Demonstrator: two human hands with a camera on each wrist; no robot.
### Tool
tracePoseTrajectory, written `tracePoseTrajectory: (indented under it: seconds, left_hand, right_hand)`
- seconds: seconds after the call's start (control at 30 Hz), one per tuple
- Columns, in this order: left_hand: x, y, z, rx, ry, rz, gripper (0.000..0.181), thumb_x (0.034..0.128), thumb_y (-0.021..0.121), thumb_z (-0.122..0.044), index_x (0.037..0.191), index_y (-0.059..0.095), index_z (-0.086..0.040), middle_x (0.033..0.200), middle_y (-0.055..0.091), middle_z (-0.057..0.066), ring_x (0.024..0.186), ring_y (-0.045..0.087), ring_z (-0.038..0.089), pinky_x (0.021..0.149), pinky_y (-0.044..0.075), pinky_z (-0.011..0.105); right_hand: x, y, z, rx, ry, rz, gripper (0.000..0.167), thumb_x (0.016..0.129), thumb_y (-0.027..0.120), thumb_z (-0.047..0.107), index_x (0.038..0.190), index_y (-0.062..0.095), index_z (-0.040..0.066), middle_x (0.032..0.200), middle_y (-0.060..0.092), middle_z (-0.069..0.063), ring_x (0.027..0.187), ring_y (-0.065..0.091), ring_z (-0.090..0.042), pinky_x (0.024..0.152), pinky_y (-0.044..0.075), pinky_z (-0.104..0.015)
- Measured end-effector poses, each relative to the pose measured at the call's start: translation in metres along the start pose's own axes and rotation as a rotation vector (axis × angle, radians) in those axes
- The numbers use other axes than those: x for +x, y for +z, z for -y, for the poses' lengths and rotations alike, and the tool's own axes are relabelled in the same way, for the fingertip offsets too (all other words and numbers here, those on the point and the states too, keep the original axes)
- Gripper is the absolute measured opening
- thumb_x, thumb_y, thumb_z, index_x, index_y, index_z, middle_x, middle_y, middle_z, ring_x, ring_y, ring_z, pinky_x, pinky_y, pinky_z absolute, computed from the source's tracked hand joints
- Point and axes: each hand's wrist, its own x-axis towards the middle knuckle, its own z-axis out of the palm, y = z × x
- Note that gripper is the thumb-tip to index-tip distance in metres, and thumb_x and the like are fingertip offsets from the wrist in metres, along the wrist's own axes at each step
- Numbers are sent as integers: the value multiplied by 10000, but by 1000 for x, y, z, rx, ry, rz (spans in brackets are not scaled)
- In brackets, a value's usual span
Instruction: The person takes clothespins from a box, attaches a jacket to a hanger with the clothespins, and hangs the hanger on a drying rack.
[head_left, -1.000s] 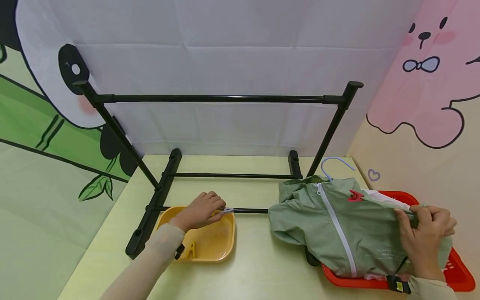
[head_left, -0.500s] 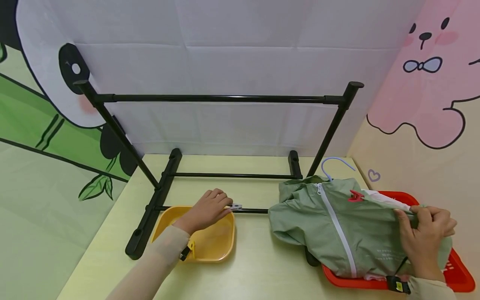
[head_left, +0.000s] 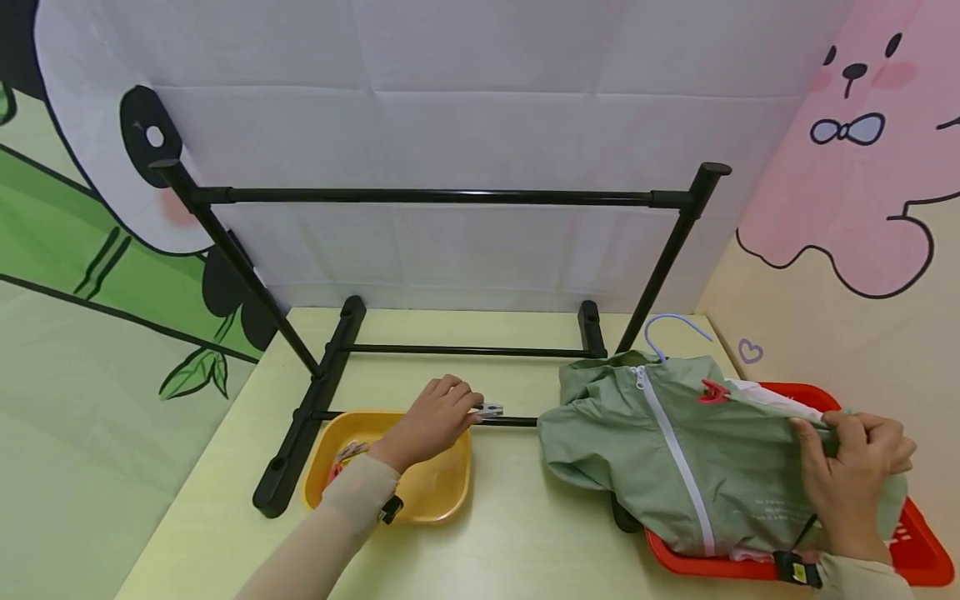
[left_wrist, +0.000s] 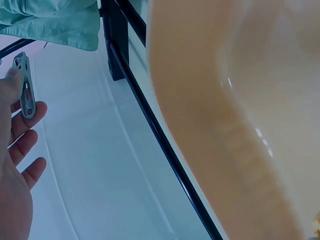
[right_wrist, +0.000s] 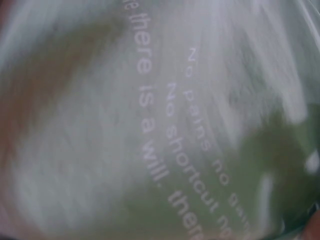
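Note:
My left hand (head_left: 431, 421) pinches a grey clothespin (head_left: 490, 410) between thumb and fingers, above the right side of the yellow basin (head_left: 450, 507). In the left wrist view the clothespin (left_wrist: 26, 87) stands upright at the thumb. My right hand (head_left: 847, 471) pinches the edge of a green zip jacket (head_left: 738, 479), thumb on the near side. A red clothespin (head_left: 713, 392) sits on that same edge, beside some white cloth (head_left: 780, 398). From the jacket's collar a blue hanger hook (head_left: 667, 320) sticks out. White printed lettering on blurred green fabric (right_wrist: 165, 135) fills the right wrist view.
Under the jacket lies a red basket (head_left: 922, 546) with pinkish cloth at its near rim. Several clothespins (head_left: 351, 451) lie in the yellow basin. A black rack (head_left: 435, 197) spans the table (head_left: 510, 517), and its lower bar passes behind the basin.
My left hand has moved right with the grey clothespin, from over the basin's middle toward the jacket. The clothespins at the basin's left have come into sight. My right hand keeps its place.

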Motion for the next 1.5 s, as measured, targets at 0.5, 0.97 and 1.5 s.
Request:
tracePoseTrajectory:
  seconds: [0.5, 0.97, 1.5]
  left_hand:
    - [20, 10, -20, -17, 10, -62, 219, 961, 667, -243, 1134, 635, -112, 987, 579, 5, 987, 492, 214, 855, 424, 360]
    - [29, 17, -29, -13, 6, -94, 224, 948, 683, -251, 1119, 648, -110, 964, 572, 6, 968, 491, 211, 852, 426, 348]
    - [38, 19, -37, 2, 3, -104, 218, 958, 666, -276, 1115, 657, -124, 939, 569, -15, 934, 473, 186, 839, 416, 323]
  right_hand:
    - [-1, 2, -1, 2, -5, -16, 868, 875, 452, 742, 975, 512, -118, 1035, 346, -342, 1105, 149, -97, 919, 69, -502]
    - [-2, 2, -2, 8, -3, -23, 871, 868, 452, 745, 962, 510, -120, 1018, 333, -335, 1091, 136, -65, 923, 61, -494]
    - [-3, 1, -1, 5, 1, -21, 870, 868, 450, 744, 959, 510, -119, 1028, 333, -331, 1089, 136, -60, 929, 70, -498]
